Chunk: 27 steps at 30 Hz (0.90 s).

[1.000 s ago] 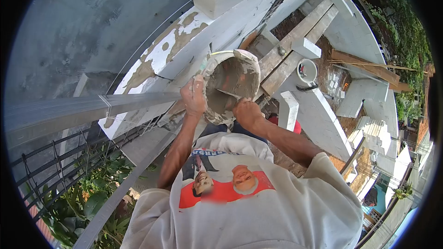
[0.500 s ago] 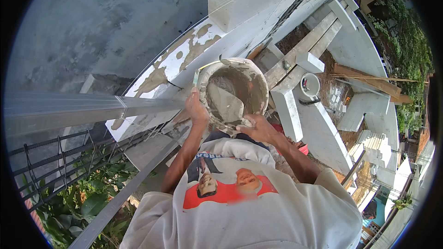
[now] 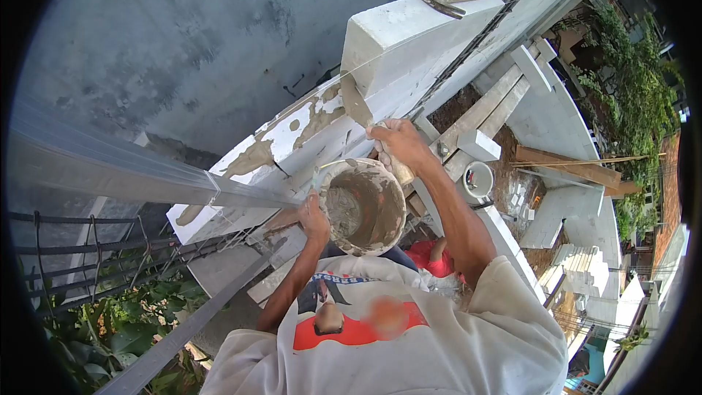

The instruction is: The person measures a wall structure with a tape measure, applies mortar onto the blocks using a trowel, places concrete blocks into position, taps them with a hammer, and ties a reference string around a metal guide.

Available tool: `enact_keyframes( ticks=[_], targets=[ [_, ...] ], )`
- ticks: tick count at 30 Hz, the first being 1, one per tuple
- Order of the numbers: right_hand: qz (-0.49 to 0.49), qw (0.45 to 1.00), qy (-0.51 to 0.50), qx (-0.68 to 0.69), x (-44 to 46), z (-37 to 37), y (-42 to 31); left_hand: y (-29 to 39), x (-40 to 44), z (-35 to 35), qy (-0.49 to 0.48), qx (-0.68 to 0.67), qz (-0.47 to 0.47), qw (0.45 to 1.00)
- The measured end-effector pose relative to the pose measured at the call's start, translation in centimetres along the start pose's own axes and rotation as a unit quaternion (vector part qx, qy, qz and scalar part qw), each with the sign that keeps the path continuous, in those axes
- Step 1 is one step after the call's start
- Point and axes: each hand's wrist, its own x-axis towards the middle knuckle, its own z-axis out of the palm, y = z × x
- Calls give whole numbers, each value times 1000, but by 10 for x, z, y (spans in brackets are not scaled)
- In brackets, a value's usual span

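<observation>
At the far left I saw black reinforcing bars (image 3: 88, 249) tied in a cage, with green leaves (image 3: 135, 340) below. Across them ran a grey pole (image 3: 146, 175), bound with wire, and beyond it stood a blue-grey wall (image 3: 183, 44).

Next came the white block wall (image 3: 322, 140), its top edge blotched with grey mortar patches (image 3: 252, 159). The left hand (image 3: 314, 221) was clamped on the near-left rim of a bucket (image 3: 382, 208), which sat close in front of the person's shirt, just beside the wall. Its inside was smeared, and wet mortar (image 3: 342, 208) lay in the bottom.

Well apart from the left, the right hand (image 3: 399, 145) was wrapped around a trowel (image 3: 355, 97). The mortar-coated blade pointed up at the wall's top; whether it touched I couldn't tell. Just beyond rose a raised white block (image 3: 395, 44) with a hammer (image 3: 439, 1) lying on it.

Down past the bucket, I noticed someone in red (image 3: 424, 257). Further right were a white pail (image 3: 479, 195), wooden planks (image 3: 486, 110), stacked pale slabs (image 3: 578, 271) and, at the edge, trees (image 3: 625, 95).
</observation>
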Motion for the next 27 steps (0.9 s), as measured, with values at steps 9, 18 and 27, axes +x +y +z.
enact_keyframes(
  ticks=[9,18,27],
  targets=[
    [-69,991,-77,87,-10,-58,-76,3,-2,-5,-10,2,20,1000],
    [35,984,-127,117,31,-74,-13,-4,0,-2,4,0,-22,1000],
    [9,975,-139,175,-24,-83,12,2,-7,3,19,45,48,998]
  ],
)
